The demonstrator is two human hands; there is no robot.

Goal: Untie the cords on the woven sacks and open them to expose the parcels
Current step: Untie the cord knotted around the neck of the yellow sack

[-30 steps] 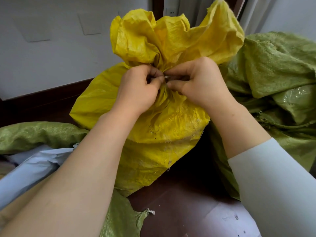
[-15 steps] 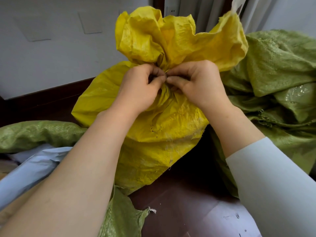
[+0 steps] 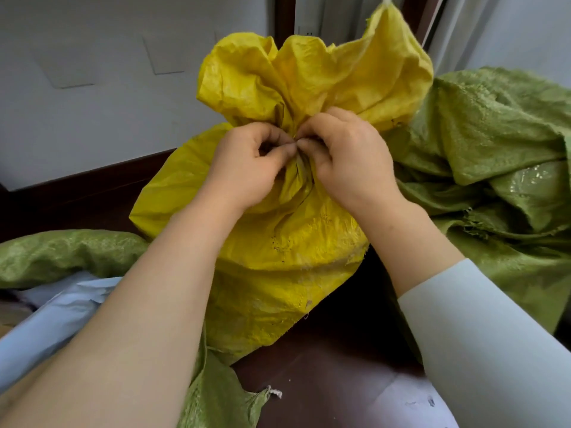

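Both hands, left [image 3: 247,168] and right [image 3: 349,162], still pinch the yellow sack's [image 3: 287,257] gathered neck, its mouth now flared higher, green sacks [image 3: 494,143] crowding right, bare dark floor [image 3: 324,359] nearer.

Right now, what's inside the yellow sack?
Nothing shows. The yellow sack is bunched shut at its neck, where the left hand and right hand pinch it. Its woven cloth hides any parcels.
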